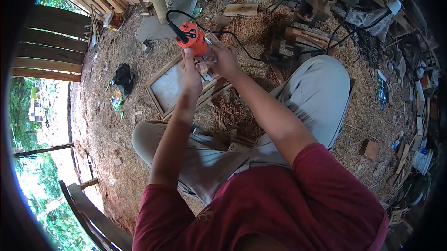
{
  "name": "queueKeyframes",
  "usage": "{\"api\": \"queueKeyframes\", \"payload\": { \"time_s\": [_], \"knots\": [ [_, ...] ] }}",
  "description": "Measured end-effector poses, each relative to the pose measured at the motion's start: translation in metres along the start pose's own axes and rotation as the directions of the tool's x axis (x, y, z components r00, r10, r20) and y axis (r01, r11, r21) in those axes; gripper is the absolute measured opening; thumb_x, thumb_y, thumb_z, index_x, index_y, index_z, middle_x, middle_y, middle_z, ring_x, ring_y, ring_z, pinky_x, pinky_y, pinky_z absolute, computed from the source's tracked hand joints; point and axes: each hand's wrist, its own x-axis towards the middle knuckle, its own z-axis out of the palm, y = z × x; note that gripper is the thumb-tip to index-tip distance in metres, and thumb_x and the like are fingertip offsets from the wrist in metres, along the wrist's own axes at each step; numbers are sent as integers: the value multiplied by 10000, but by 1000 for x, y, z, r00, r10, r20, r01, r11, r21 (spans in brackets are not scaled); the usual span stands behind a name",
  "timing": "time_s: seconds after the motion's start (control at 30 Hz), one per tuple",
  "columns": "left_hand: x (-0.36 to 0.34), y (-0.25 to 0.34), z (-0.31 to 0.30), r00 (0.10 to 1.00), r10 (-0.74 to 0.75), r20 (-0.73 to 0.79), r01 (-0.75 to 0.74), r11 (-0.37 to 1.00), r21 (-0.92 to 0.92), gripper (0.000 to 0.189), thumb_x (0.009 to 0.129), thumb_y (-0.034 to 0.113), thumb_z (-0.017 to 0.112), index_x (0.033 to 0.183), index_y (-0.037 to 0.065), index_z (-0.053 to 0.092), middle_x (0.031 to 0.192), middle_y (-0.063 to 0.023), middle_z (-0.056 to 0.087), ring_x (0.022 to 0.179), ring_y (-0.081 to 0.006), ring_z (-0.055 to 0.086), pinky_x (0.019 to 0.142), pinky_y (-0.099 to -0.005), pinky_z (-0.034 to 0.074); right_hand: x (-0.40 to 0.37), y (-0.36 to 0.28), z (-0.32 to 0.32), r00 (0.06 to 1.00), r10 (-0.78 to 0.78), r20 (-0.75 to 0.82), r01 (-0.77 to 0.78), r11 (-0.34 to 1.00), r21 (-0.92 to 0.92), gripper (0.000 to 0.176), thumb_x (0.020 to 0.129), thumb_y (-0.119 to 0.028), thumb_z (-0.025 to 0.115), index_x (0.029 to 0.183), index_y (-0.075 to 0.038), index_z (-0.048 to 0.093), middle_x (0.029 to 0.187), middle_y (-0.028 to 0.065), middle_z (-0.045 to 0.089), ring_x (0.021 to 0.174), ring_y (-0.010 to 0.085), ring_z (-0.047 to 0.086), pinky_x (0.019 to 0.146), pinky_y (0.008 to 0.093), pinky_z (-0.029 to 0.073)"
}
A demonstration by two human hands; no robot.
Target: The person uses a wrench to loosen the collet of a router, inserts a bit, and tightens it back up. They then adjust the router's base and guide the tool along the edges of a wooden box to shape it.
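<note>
Over the wooden frame (155, 100), just in front of your bent legs (312, 92), you hold the orange power tool (198, 41). Your left hand (191, 69) is closed on its body, thumb along the near side; your right hand (226, 60) is clamped around its lower end, probably so the two share the weight and steady it. The cord (176, 30) leaves the top and loops forward, which seems to keep it off the frame. Inside the frame's border lies a pale panel (168, 88). The black bag (123, 78) sits crumpled to the left; you cannot tell what it contains.
</note>
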Motion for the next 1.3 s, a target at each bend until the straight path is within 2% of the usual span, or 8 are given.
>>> {"api": "queueKeyframes", "payload": {
  "time_s": [0.27,0.37,0.5,0.6,0.8,0.93,1.03,1.3],
  "knots": [
    [-10,14,17,997,83,2,-83,996,-25,761,1021,721,357,1483,124,451,1378,-42,562,1236,-170,511,1049,-346,322,6,25,6,976,-75,-204,74,997,-13,304,881,-172,712,1171,-82,733,1061,138,726,968,318,716,865,435,539],
    [3,1,6,990,131,57,-127,990,-56,729,1031,695,374,1452,110,482,1297,-52,599,1177,-174,527,1040,-343,328,11,-6,-38,964,233,-125,-225,972,72,238,915,-157,658,1093,-38,761,948,183,739,876,328,734,755,358,567],
    [0,5,8,994,97,50,-98,995,11,659,1059,617,415,1502,132,359,1303,-49,515,1196,-180,486,1089,-390,370,-3,-43,-80,919,283,-275,-229,950,212,304,932,-98,553,1167,-32,735,1012,187,753,898,340,740,784,406,570],
    [-6,12,16,995,92,38,-92,996,-21,703,1046,626,443,1541,146,304,1382,-80,490,1247,-203,486,1096,-405,382,-36,-71,-87,773,634,5,-292,349,890,399,1005,-103,525,1393,-38,587,1161,152,750,971,241,751,747,351,529],
    [-13,17,22,996,54,70,-44,989,-139,785,1022,634,497,1584,168,207,1447,-106,449,1284,-248,487,1024,-432,471,-94,-74,-91,645,665,377,-508,5,861,478,988,34,476,1465,10,471,1262,134,703,996,232,746,713,284,511],
    [-5,9,22,993,107,52,-100,988,-119,798,1021,636,498,1588,168,188,1472,-102,430,1300,-250,481,1007,-423,480,-100,-57,-55,819,571,45,-365,460,809,372,993,7,491,1352,61,572,1158,190,730,893,247,760,684,359,547],
    [-1,3,22,990,139,16,-137,986,-93,789,1026,634,487,1589,169,188,1496,-102,414,1313,-246,477,1006,-414,477,-106,-52,-44,901,367,-232,-231,858,458,335,958,4,531,1273,51,633,1011,227,732,826,321,742,746,402,561],
    [-6,10,27,995,102,1,-101,988,-118,778,1034,634,465,1593,175,179,1525,-98,401,1336,-244,473,977,-389,485,-106,-70,-58,954,35,-297,-53,997,-54,350,895,-10,636,1244,-30,661,936,212,710,822,369,691,727,457,499]
  ]
}}
